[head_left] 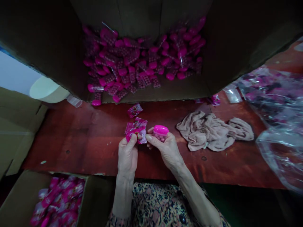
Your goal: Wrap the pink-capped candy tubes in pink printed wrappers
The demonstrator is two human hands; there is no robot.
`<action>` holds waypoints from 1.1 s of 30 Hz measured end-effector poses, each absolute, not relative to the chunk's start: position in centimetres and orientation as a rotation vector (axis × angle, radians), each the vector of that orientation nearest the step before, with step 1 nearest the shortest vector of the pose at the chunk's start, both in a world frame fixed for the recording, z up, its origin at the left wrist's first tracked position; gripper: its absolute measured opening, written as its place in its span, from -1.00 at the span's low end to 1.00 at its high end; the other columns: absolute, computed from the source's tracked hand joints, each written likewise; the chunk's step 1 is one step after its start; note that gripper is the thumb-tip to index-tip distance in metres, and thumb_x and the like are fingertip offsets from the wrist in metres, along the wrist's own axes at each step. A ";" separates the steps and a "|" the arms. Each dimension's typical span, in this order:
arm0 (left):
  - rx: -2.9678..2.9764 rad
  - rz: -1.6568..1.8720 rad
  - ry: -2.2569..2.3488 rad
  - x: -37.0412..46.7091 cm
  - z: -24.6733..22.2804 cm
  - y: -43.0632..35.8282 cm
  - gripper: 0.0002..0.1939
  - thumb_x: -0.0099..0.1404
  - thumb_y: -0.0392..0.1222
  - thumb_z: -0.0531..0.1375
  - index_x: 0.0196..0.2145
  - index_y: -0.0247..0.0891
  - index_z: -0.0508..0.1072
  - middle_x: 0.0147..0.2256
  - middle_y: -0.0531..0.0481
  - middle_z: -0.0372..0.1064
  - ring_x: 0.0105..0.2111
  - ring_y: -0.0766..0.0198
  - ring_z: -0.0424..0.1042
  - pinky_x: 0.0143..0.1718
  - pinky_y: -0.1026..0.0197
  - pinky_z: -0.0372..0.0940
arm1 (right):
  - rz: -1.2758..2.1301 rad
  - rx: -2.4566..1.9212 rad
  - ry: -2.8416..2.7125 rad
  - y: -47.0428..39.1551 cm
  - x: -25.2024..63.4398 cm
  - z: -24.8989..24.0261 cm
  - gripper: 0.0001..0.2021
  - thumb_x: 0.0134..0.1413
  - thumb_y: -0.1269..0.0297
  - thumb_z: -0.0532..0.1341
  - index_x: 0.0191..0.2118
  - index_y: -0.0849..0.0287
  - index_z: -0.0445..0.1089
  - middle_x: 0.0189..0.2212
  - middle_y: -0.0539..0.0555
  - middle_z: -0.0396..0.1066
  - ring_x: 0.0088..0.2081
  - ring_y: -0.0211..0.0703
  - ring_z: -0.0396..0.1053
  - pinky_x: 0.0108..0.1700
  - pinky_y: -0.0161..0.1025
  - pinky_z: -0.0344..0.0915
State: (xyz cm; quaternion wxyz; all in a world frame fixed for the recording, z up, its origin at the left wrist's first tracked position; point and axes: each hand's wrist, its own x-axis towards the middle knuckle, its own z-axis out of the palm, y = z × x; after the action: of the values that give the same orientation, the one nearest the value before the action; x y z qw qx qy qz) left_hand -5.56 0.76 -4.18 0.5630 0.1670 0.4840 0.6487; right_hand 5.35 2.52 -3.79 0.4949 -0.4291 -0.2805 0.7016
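My left hand [127,154] pinches a pink printed wrapper [135,133] between thumb and fingers. Against my right palm rests a small clear container with a bright pink cap [161,129] and pink beads inside. The thumb and fingertips of my right hand [167,146] also meet the right edge of the wrapper. More pink wrappers [141,121] lie on the table just beyond my left fingers, and a single packet [134,110] sits a little farther back.
A large cardboard box [180,90] holds many pink-capped containers [123,60]. On the red table [80,135] lies a crumpled cloth [213,130]. Clear plastic bags [284,138] cover the right side. Pink packets [59,201] fill a box at lower left; a white bowl [48,91] stands behind.
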 end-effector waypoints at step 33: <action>0.468 1.374 0.974 -6.1 -4.1 0.3 -0.84 0.09 -0.18 0.25 -0.58 -0.27 0.49 -0.25 -0.11 0.48 -0.14 0.13 0.39 -0.06 0.09 0.20 | 1.569 -1.147 -0.786 2.9 6.1 -3.4 -0.78 -0.26 0.30 0.37 -0.38 0.20 0.42 -0.62 -0.08 0.36 -0.61 -0.35 0.28 -0.55 -0.39 0.26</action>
State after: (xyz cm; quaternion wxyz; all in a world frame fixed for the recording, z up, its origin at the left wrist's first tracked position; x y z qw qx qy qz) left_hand -6.08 0.35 -4.09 0.6418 0.2051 0.4275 0.6027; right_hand 6.15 2.87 -3.41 0.4990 -0.4740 -0.3250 0.6486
